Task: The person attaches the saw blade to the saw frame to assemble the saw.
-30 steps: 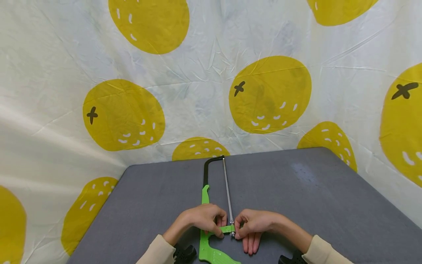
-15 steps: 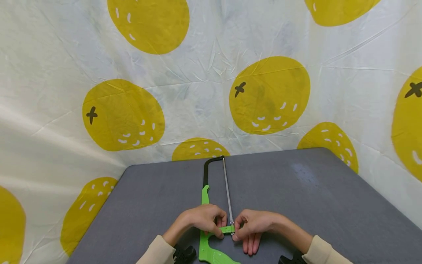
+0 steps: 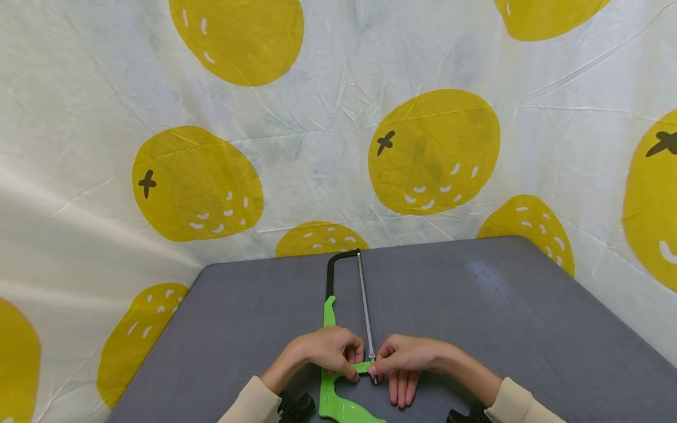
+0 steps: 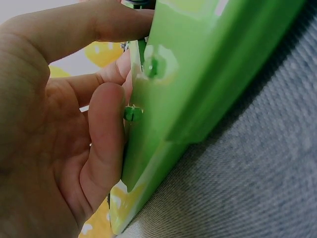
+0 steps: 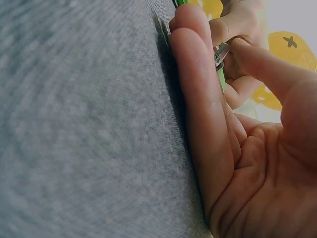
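Observation:
A hacksaw with a green handle (image 3: 346, 408) and black front frame (image 3: 330, 276) lies on the grey table in the head view. Its silver blade (image 3: 365, 305) runs along the right side. My left hand (image 3: 330, 346) holds the short green crosspiece between thumb and fingers; in the left wrist view, its fingers lie against the green frame (image 4: 173, 89). At the blade's near end, my right hand (image 3: 409, 354) pinches a small metal wing nut (image 5: 219, 59) between thumb and forefinger. The right hand's other fingers extend along the tabletop.
The grey tabletop (image 3: 476, 329) reaches back to a whitish sheet (image 3: 317, 176) printed with yellow fruit shapes. That sheet also hangs along the left and right sides. Black wrist devices (image 3: 296, 407) sit below both sleeves.
The thumb and forefinger of my right hand have shifted slightly left over the wing nut, whose metal end now shows below them. My left hand and the hacksaw stay in place.

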`<state>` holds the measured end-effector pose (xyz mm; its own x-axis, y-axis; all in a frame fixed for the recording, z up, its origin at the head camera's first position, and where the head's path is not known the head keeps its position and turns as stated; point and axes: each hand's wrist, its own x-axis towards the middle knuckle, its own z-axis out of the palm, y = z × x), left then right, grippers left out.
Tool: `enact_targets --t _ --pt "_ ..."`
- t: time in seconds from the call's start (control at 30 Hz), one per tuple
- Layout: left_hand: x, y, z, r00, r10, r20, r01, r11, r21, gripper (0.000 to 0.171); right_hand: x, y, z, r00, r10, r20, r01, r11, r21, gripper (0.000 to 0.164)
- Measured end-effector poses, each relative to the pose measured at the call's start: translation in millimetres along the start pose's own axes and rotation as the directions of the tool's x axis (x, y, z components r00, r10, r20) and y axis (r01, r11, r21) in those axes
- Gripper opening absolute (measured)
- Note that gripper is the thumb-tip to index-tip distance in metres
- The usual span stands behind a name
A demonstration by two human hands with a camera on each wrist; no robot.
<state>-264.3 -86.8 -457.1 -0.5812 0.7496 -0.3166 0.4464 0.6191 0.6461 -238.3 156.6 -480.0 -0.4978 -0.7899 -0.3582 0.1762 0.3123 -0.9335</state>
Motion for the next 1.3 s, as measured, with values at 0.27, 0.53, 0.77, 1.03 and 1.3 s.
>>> enact_targets --t 0.27,0.53,0.77,1.03,1.3 --pt "0.9 -1.2 0.8 1.0 0.0 0.001 0.0 1.0 -0.008 0.017 -0.5 0.5 0.7 1.0 -0.003 0.001 0.003 1.0 -0.008 0.03" --pt "0.9 -2.3 1.0 1.0 0.0 0.004 0.0 1.0 -0.015 0.016 -1.5 -0.2 2.2 1.0 -0.015 0.0 0.015 1.0 -0.026 0.025" --pt "1.4 -1.9 0.4 1.0 0.01 0.007 -0.01 1.0 -0.014 0.016 -1.7 0.3 0.6 1.0 -0.009 0.013 0.01 1.0 -0.029 0.023" --pt "0.7 0.5 -1.0 1.0 0.011 0.004 -0.011 1.0 -0.002 0.016 -2.4 -1.0 -0.4 1.0 -0.011 0.02 0.011 1.0 -0.026 0.022" --pt "1.9 2.9 -2.6 1.0 0.004 0.005 -0.004 1.0 -0.012 0.016 -4.3 -3.7 -3.0 1.0 -0.004 0.03 0.004 1.0 -0.014 0.02"
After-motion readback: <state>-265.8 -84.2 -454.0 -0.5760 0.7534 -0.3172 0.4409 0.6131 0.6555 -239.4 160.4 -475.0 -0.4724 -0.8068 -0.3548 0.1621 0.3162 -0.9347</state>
